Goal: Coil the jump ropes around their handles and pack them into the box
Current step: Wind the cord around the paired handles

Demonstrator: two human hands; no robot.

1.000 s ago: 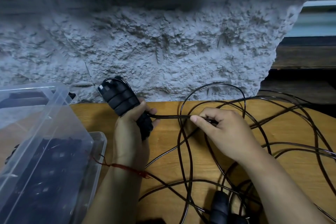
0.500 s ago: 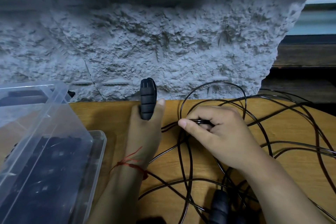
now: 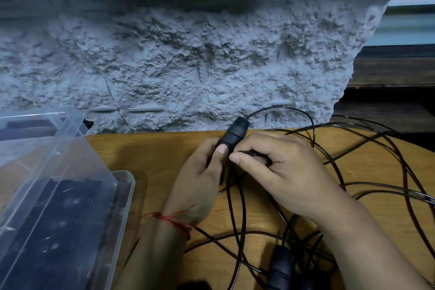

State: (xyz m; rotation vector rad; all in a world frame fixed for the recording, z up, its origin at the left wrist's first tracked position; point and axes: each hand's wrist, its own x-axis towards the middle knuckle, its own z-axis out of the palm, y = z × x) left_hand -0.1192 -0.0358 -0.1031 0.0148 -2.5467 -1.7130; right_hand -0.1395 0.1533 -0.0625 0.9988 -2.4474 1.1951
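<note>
Head view: handle [image 3: 235,135], rope [image 3: 280,107] at table's [image 3: 153,148] far edge

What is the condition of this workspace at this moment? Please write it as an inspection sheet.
Surface: wooden table, light brown.
Job's things: black handle held up; second handle lying at the near edge; clear box at left, lid raised, dark items inside.
Clutter: nothing seen.
Grippers: left hand grips the black handle; right hand pinches the rope beside it.
Cables: rope lies in loose tangled loops over the table's right side.
Surroundings: rough grey wall behind the table; red thread on left wrist.
</note>
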